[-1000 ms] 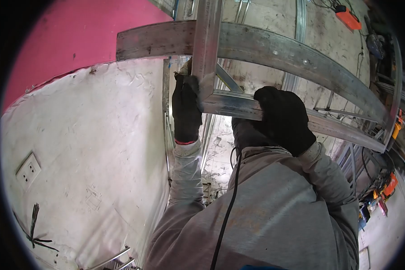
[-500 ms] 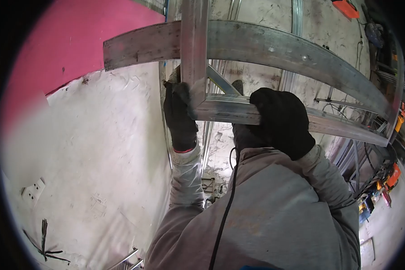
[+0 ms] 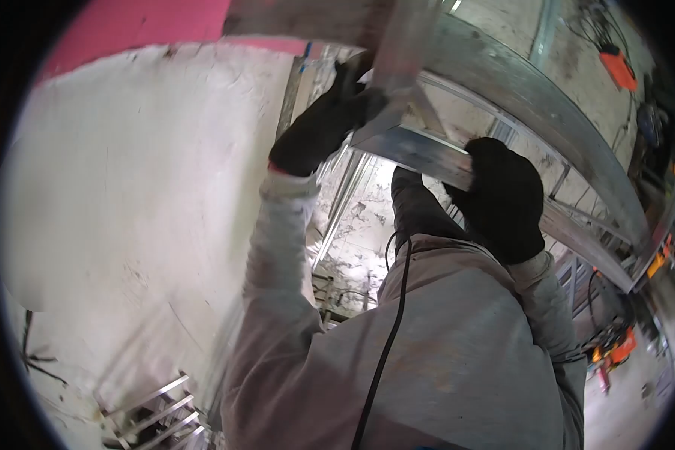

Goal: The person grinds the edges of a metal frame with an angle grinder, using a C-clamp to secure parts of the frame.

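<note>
A metal frame of silvery channel profiles is held in front of my chest. Its lower rail [image 3: 425, 155] meets an upright channel [image 3: 403, 56] at the left corner. My left hand [image 3: 321, 129], in a black glove, is closed around that upright near the corner; its fingertips are partly hidden and blurred. Also black-gloved, my right hand [image 3: 504, 199] wraps over the lower rail farther right. A wide curved metal strip [image 3: 536, 94] crosses the frame above both hands. Behind the corner runs a short diagonal brace [image 3: 427, 112].
On the left is a whitish wall [image 3: 150, 165] with a pink area [image 3: 142, 30] at its top. Metal bars [image 3: 157, 412] lie low at the left. An orange object [image 3: 617, 67] with cables lies at upper right, and tools [image 3: 615, 349] are at the right.
The view has turned, and the frame now slants down to the right. My left hand has moved up and right along the upright. My right hand keeps its hold on the lower rail.
</note>
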Available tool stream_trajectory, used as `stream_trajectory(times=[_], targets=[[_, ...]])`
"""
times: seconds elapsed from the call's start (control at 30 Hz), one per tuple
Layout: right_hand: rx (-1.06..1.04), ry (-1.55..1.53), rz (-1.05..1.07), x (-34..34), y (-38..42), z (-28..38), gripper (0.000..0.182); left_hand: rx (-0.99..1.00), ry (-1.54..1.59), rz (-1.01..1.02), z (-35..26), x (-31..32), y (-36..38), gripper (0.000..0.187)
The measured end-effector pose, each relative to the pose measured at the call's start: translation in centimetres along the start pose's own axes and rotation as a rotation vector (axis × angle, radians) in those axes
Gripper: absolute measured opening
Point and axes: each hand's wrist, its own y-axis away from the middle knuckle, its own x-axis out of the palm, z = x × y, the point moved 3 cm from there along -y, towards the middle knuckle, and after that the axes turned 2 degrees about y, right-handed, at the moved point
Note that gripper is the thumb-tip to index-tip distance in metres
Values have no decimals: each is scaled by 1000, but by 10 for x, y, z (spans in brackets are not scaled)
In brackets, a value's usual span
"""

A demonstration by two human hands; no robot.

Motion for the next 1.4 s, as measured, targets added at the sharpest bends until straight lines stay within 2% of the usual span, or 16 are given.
stream_trajectory(times=[0.07, 0.1, 0.17, 0.23, 0.43, 0.47, 0.57, 0.67, 0.73, 0.77, 0.83, 0.97, 1.03, 1.17, 1.33, 1.4], targets=[[-41, 62, -68, 4, 2, -2, 55, 1, 91, 1, 25, -19, -16, 52], [-73, 60, -59, 4, 2, 1, 55, 390, -308, 81, 32, -29, -22, 49], [-42, 81, -52, 1, 3, 3, 60, 772, -716, 139, 32, -23, -17, 46], [-63, 125, -7, 7, 7, -5, 62, 934, -720, 107, 32, -18, -16, 49], [-146, 159, -88, 5, 7, -4, 65, 899, -869, -8, 22, -12, -10, 38], [-139, 140, -99, 6, 7, -4, 65, 474, -579, 26, 19, -12, -13, 39], [-157, 125, -124, 6, 6, -4, 64, 95, -305, 75, 29, -14, -18, 40], [-167, 118, -151, 8, 8, -7, 64, 86, -325, 75, 24, -7, -16, 40], [-156, 113, -172, 6, 9, -8, 64, -104, -167, -10, 9, 1, -4, 39], [-147, 120, -149, 5, 9, -6, 63, -100, -169, -3, 22, -4, -9, 39], [-132, 129, -132, 5, 8, -4, 63, 966, -757, -91, 37, -10, -14, 33], [-107, 106, -114, 4, 8, -4, 61, 925, -877, -246, 37, -6, 1, 38], [-91, 104, -115, 5, 9, -7, 61, 477, 110, -371, 44, -19, 3, 57], [-100, 97, -104, 3, 9, -5, 67, 775, 450, -667, 24, -17, 28, 67], [2, 53, -11, 2, 6, -2, 63, 1170, 477, -532, 34, 5, -21, 66], [-1, 64, -22, 2, 7, -2, 62, 955, 231, -773, 23, 13, -16, 75]])
